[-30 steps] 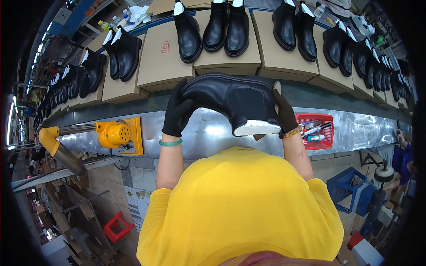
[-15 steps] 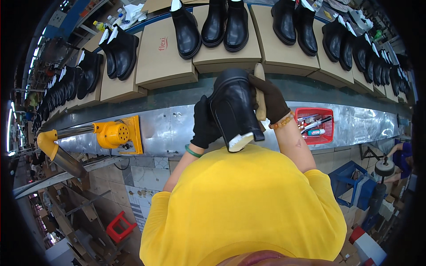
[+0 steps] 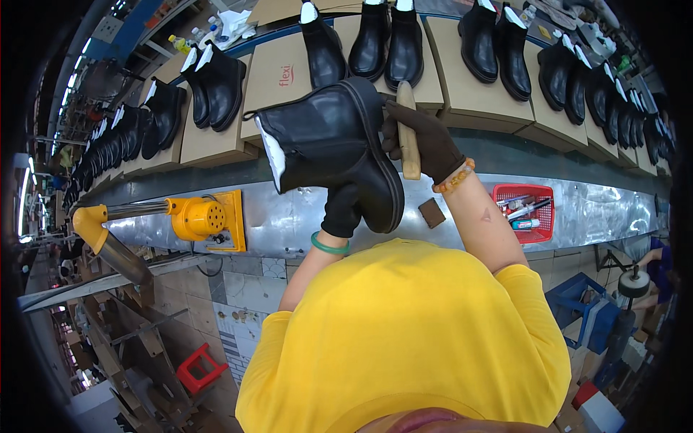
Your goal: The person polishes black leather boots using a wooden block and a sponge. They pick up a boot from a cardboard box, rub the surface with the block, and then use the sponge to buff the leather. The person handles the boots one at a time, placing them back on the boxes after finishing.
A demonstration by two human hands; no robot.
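A black ankle boot (image 3: 317, 133) lies turned on its side in front of me, its white-lined opening to the left and the edge of its sole to the right. My left hand (image 3: 339, 211), in a black glove, grips the boot from below near its front; most of the fingers are hidden behind it. My right hand (image 3: 427, 144), in a dark brown glove, is closed round a pale wooden stick-shaped tool (image 3: 409, 141) held upright beside the sole. A small brown square piece (image 3: 432, 213) rests on the metal bench (image 3: 281, 220) below that hand.
Cardboard boxes (image 3: 268, 79) line the far side, carrying several black boots (image 3: 478, 43). On the bench stand a yellow machine (image 3: 198, 219) at left and a red basket (image 3: 538, 232) of tubes and tools at right. A red stool (image 3: 201, 368) is on the floor.
The boot has turned from toe-away with its opening toward me to lying sideways, opening left. My right hand with the wooden tool has shifted slightly left, and the brown square has come into view.
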